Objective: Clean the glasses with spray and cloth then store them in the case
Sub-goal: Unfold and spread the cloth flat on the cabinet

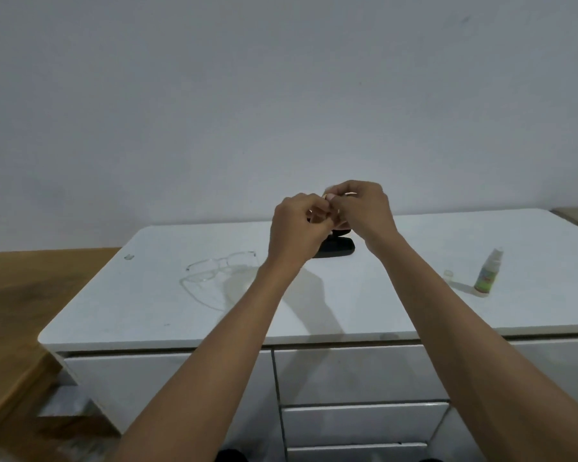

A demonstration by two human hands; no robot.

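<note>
The spray bottle [488,274] stands at the right of the white cabinet top [364,305], its green label too blurred to read, its clear cap [449,273] just beside it. Both arms reach forward; the left hand [299,225] and right hand [361,208] meet above the black case [336,247], fingers curled and pinching something small and pale that I cannot identify; the clear-framed glasses [222,261] lie on the top to the left, apart from both hands.

Both hands are raised together above the white cabinet top [397,295]: the left hand [297,225] and right hand [364,208] meet with fingers curled, pinching a small pale item that is mostly hidden. A black case [336,247] lies on the surface just behind the hands. Clear-framed glasses [221,266] lie to the left; a spray bottle [488,273] stands upright at the right with its small clear cap [448,273] beside it.
</note>
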